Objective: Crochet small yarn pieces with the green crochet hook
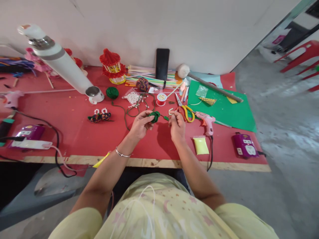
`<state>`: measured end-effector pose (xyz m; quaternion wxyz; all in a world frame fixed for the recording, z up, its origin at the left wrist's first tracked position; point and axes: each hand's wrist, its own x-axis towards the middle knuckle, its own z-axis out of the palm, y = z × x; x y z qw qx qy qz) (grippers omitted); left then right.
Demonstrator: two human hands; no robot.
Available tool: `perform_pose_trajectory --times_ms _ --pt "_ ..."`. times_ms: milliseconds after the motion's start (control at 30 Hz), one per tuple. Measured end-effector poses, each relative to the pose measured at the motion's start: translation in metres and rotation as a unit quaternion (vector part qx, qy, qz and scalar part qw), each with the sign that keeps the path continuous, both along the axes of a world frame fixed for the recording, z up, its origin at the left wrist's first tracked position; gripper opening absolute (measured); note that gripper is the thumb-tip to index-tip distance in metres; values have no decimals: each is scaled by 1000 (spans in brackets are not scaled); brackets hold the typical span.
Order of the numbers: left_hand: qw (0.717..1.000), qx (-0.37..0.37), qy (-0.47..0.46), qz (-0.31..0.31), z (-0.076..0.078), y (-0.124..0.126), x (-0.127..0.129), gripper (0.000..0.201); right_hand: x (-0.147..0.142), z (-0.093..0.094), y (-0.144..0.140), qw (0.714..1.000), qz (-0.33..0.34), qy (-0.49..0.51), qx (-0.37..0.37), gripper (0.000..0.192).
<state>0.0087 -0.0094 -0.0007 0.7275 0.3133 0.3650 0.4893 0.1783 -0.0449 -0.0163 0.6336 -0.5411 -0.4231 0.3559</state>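
Left hand (140,125) pinched shut around a small knotted bundle of dark green yarn (155,116), held just above the red-covered worktop (74,132). Right hand (177,125) at 3 o'clock of the bundle, fingertips closed on the green strand (165,118) running out of it. Yellow-handled scissors (185,111) and pink glue gun (206,121) near the right hand at 2 o'clock. Red thread spool (161,99) at 12 o'clock of the bundle; green yarn ball (112,92) farther off at 10 o'clock.
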Motion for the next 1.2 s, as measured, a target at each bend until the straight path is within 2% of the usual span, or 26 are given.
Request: perform_pose_trajectory --times_ms 167,300,467,600,700,767,900,967,1100,1200 --pt "1000 -10 -3 13 2 1 0 36 -1 5 -2 998 0 -56 -36 36" --pt "1000 -20 -6 19 3 1 -1 37 -2 10 -3 989 -18 -146 14 32" --pt "1000 -6 -2 12 -1 1 0 36 -6 9 -6 996 26 -88 -14 30" --pt "1000 4 3 25 -6 2 2 38 -8 9 -8 992 35 -112 -43 35" --pt "999 25 11 40 -7 4 1 38 -6 13 -4 990 51 -124 -41 31" --pt "998 41 22 47 -8 5 0 38 -5 18 2 989 71 -126 -27 27" --pt "995 61 41 73 -10 4 1 38 -6 25 14 980 172 -94 -21 51" --pt "991 80 57 87 -10 3 2 36 -10 24 16 977 194 -91 -6 57" --pt "983 117 94 110 -11 3 2 32 -21 15 11 984 102 -140 46 51" --pt "986 93 66 122 -10 6 0 36 -23 10 8 982 71 -161 64 47"
